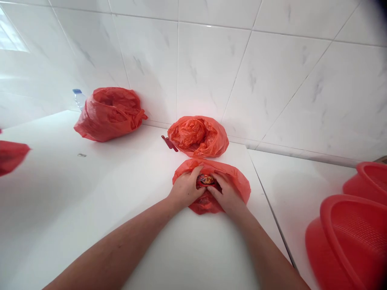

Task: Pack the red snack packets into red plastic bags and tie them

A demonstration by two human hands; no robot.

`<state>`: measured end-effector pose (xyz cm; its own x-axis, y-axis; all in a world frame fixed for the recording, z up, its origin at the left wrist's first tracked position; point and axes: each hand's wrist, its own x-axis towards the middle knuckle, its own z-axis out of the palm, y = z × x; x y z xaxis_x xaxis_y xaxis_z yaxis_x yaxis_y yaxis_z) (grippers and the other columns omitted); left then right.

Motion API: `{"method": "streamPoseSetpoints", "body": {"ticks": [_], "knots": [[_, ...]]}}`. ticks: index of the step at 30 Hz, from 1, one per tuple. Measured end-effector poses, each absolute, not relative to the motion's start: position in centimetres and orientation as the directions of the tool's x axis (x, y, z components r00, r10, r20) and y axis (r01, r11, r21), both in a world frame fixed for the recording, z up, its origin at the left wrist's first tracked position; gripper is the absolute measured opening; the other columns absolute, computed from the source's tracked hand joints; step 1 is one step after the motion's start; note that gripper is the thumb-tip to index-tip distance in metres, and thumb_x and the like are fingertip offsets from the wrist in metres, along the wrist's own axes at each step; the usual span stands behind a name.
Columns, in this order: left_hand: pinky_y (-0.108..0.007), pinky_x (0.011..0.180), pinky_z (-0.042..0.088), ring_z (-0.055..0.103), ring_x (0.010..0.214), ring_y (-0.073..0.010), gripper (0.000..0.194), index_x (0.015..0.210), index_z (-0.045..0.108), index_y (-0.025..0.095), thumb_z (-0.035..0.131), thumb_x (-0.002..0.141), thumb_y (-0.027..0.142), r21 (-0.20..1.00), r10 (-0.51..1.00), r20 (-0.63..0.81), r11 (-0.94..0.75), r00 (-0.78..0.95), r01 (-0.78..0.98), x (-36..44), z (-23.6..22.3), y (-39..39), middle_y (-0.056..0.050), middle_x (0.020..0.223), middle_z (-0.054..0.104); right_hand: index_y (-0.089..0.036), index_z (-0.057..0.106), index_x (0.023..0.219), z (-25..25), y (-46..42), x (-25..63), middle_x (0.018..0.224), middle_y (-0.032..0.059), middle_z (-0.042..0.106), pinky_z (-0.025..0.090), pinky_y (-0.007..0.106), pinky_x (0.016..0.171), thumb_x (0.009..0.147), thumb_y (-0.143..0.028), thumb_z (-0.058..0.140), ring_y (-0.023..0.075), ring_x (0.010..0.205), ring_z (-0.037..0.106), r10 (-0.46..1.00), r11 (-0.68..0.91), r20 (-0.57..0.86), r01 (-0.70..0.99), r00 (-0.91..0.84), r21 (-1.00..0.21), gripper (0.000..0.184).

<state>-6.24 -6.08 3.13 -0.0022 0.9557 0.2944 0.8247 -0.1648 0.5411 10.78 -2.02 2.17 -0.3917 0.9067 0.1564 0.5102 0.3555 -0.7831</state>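
A red plastic bag lies open on the white table, and both my hands reach into its mouth. Inside it shows a small packet with a shiny red and orange printed wrapper. My left hand is curled round the packet's left side, thumb below and fingers above. From the right, my right hand closes on the same packet in a like way. The bag's film rises behind and beside my hands. Parts of my fingertips are hidden within the bag, and so is the rest of its content.
Behind stands another red bag with crumpled plastic inside, beside dark red flat tools. Farther left are a fuller red bag, a clear bottle and a small metallic item. Red baskets stand right, past a table seam.
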Motion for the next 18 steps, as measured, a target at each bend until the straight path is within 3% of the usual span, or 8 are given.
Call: {"method": "streamPoseSetpoints", "body": {"ticks": [8, 13, 18], "knots": [[-0.037, 0.097, 0.046, 0.055, 0.113, -0.0226, 0.063, 0.133, 0.04, 0.021, 0.053, 0.072, 0.012, 0.596, 0.933, 0.361, -0.231, 0.0, 0.769, -6.2, 2.64, -6.11, -0.006, 0.123, 0.06, -0.027, 0.042, 0.132, 2.73, -2.23, 10.96, 0.134, 0.0042, 0.051, 0.04, 0.041, 0.105, 0.079, -0.029, 0.056, 0.0198, 0.124, 0.048, 0.919, 0.23, 0.066, 0.391, -0.39, -0.891, 0.054], [-0.037, 0.101, 0.046, 0.053, 0.119, -0.0194, 0.065, 0.135, 0.037, 0.022, 0.043, 0.073, 0.004, 0.703, 0.94, 0.338, -0.227, -0.035, 0.674, -6.58, 2.3, -5.92, -0.004, 0.129, 0.057, -0.028, 0.04, 0.133, 2.53, -2.09, 11.04, 0.136, 0.0034, 0.049, 0.04, 0.039, 0.106, 0.079, -0.028, 0.055, 0.0187, 0.124, 0.048, 0.922, 0.221, 0.059, 0.396, -0.383, -0.891, 0.056], [-0.034, 0.099, 0.048, 0.06, 0.111, -0.0152, 0.065, 0.134, 0.037, 0.026, 0.037, 0.075, 0.0, 0.779, 0.938, 0.338, -0.233, -0.077, 0.582, -6.88, 2.17, -5.69, -0.001, 0.121, 0.063, -0.029, 0.038, 0.136, 2.06, -1.91, 10.97, 0.136, 0.0033, 0.049, 0.04, 0.04, 0.105, 0.078, -0.024, 0.053, 0.0191, 0.124, 0.048, 0.921, 0.231, 0.058, 0.422, -0.385, -0.877, 0.059]]}}
